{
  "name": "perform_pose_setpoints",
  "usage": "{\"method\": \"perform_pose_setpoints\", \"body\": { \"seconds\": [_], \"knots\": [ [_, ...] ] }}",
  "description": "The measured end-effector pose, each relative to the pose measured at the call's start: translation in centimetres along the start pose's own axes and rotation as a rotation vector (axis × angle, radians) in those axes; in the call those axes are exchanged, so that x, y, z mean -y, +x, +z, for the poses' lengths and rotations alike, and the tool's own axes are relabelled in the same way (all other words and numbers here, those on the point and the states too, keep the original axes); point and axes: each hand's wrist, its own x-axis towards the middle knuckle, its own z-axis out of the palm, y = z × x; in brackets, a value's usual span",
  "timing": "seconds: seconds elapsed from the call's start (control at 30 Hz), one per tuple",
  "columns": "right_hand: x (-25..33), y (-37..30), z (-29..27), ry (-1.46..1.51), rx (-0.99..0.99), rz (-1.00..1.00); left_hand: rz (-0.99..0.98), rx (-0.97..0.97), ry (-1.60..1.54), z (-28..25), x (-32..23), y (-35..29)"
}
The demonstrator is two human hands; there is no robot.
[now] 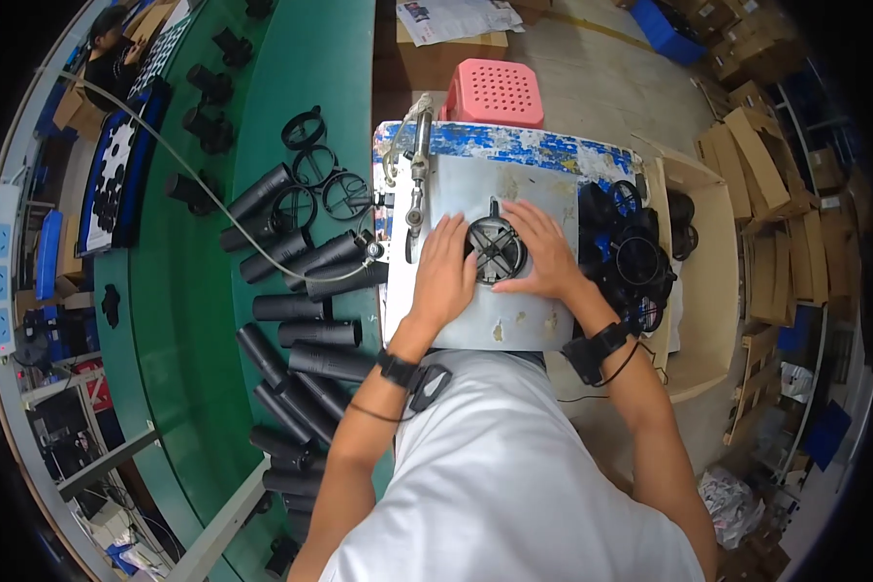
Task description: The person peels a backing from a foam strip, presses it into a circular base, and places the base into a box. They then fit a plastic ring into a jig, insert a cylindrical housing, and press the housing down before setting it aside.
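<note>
The round part (496,250) was found on the metal plate (548,179), between the hands; the left hand (444,272) was laid flat beside its left rim, fingers extended; the right hand (545,254) was spread around its right rim; room was left toward the plate's near and far edges; its right edge was crowded by black rings (638,260).

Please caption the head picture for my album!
Left hand and right hand frame a round black part on a gray plate.

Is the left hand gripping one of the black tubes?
No, the left hand is at the round black part on the grey plate, while the black tubes lie on the green bench.
</note>
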Motion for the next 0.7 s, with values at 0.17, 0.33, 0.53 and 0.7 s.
{"method": "perform_pose_setpoints", "body": {
  "seconds": [0.17,0.33,0.53,0.7],
  "knots": [
    [1.1,-1.2,0.6,-0.015,-0.043,0.129,-0.432,-0.067,-0.359,-8.4,0.5,1.2],
    [1.2,-1.1,0.8,-0.033,-0.041,0.106,-0.564,-0.123,0.243,-7.6,13.0,4.6],
    [1.0,-1.4,0.9,-0.012,-0.042,0.115,-1.055,-0.021,-0.634,-3.5,16.6,8.5],
    [0.9,-1.3,0.6,0.031,-0.009,0.091,-1.218,-0.176,-0.885,-5.7,15.8,9.3]
  ]
}}
